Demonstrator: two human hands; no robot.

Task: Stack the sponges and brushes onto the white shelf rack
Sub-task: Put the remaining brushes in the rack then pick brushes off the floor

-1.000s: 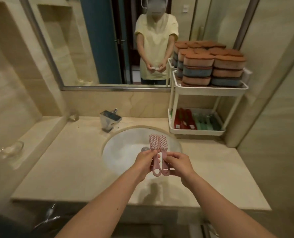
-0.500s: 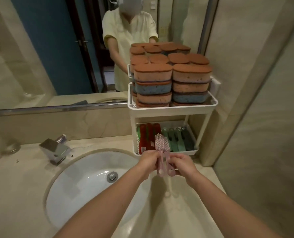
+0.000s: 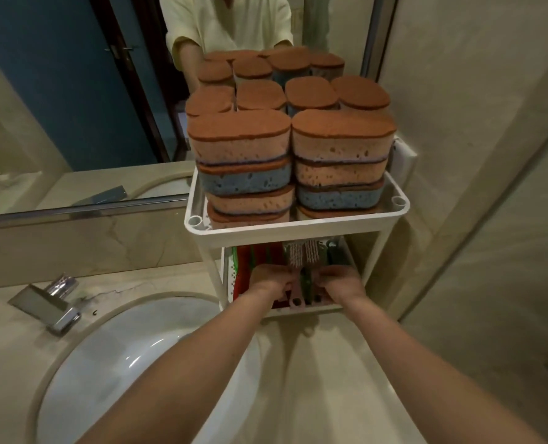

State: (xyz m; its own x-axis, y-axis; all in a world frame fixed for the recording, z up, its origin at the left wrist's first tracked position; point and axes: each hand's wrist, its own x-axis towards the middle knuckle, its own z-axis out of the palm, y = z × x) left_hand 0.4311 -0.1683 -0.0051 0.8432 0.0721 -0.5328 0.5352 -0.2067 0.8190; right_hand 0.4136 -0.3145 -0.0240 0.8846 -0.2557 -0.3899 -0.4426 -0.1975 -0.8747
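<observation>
I see both hands reaching into the lower tier of the white shelf rack [image 3: 291, 230], which stands on the bench [image 3: 314, 363] against the wall. The left hand [image 3: 271, 282] is curled round the handle of one of the two pink brushes [image 3: 303, 254]. The right hand [image 3: 341, 280] is curled in beside it at the other handle, though its fingers hide most of that grip from me. The pair lie side by side, touching, over the middle of that lower tier. Their long axes run from the front of the rack to its back. The bristle heads point toward the back and sit just under the upper tier's front rim, with the bristles turned up toward me. One ringed handle end shows at the rack's front edge, between the two hands.

To the left of the pink pair in the same tier lie red brushes [image 3: 243, 261], and to the right green brushes [image 3: 336, 254], all lying the same front-to-back way. The upper tier of the rack is packed with stacked sponges [image 3: 243, 145], orange and blue with brown tops. The sink [image 3: 106, 363] and tap [image 3: 46, 302] are left of the rack, and the mirror [image 3: 58, 91] is behind it.
</observation>
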